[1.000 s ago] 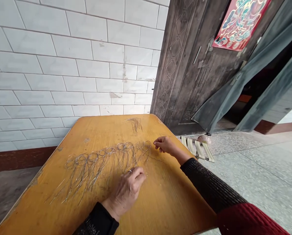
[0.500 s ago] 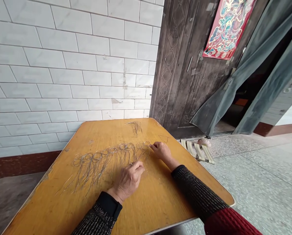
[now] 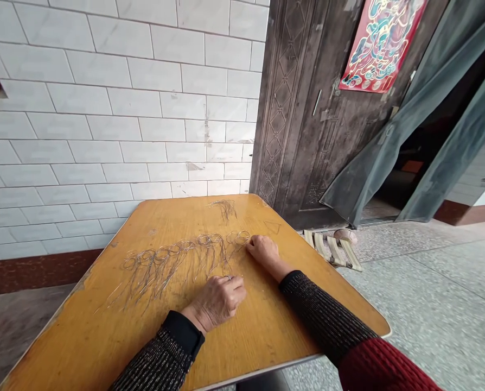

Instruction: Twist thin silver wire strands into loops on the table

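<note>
A long row of thin looped wires (image 3: 167, 255) lies on the wooden table (image 3: 242, 347), their loose tails trailing toward me. My right hand (image 3: 264, 250) is closed at the row's right end, its curled fingers against the table beside the last wire loop (image 3: 242, 237). What those fingertips hold, if anything, is hidden. Nearer to me, my left hand (image 3: 220, 301) rests low over the table with its fingers curled and pressed together, a ring on one finger. Its fingertips are turned away, so anything between them cannot be made out.
A small bunch of loose wires (image 3: 226, 209) lies near the table's far edge. One bent wire (image 3: 273, 226) is at the right edge. Beyond stand a white tiled wall (image 3: 157, 119) and a dark door (image 3: 295, 119). A strapped slatted item (image 3: 332, 250) is on the floor.
My right hand has drawn slightly toward me, its fingers now more tucked under. My left hand has shifted a little right and closer to me. The view has turned slightly.
</note>
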A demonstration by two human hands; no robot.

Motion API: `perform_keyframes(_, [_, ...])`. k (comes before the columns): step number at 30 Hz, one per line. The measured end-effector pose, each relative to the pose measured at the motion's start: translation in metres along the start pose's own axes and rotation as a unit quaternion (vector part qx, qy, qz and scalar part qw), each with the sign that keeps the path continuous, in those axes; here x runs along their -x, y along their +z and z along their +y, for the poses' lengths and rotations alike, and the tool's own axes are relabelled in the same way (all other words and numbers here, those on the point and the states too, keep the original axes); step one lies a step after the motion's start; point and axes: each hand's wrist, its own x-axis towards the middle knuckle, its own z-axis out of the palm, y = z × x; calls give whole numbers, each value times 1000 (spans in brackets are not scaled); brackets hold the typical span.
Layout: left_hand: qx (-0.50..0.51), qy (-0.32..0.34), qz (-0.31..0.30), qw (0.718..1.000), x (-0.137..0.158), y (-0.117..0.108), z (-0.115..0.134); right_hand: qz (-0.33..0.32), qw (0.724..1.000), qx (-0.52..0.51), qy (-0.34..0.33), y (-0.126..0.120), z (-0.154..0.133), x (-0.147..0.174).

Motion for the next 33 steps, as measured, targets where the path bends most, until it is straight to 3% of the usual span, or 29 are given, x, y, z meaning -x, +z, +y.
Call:
perform_keyframes(6, [25, -32, 4, 999, 1, 2, -4, -2, 1000, -14, 4, 1, 1, -4])
perform_keyframes(13, [64, -73, 75, 992, 3, 4, -11, 12, 999, -44, -1, -1, 1, -4])
perform_keyframes(20, [65, -99, 104, 988, 4, 2, -16, 47, 994, -87, -41, -1, -11, -14])
perform_keyframes(27, [85, -105, 111, 985, 3, 4, -18, 35, 986, -141, -86, 6, -22, -23])
perform_keyframes(33, [118, -130, 133, 976, 4, 4, -23, 45, 967, -246, -50, 10, -19, -28])
